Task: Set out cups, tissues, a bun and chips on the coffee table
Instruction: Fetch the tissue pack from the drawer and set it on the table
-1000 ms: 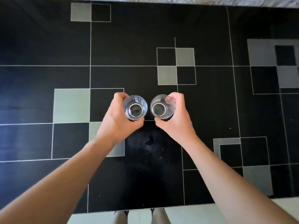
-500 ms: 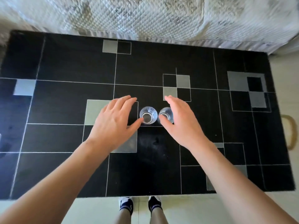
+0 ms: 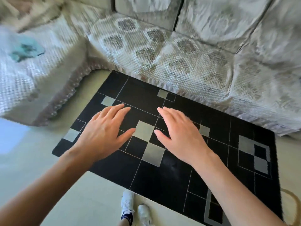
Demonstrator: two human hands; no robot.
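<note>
Coffee table (image 3: 171, 170) runs lengthwise upper-left to lower-right under spread, empty hands.

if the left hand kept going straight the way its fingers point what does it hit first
Probably nothing on the table: the left hand points up and right over bare black tabletop. Past the far edge, the quilted sofa cover would come first. Depth is unclear.
</note>
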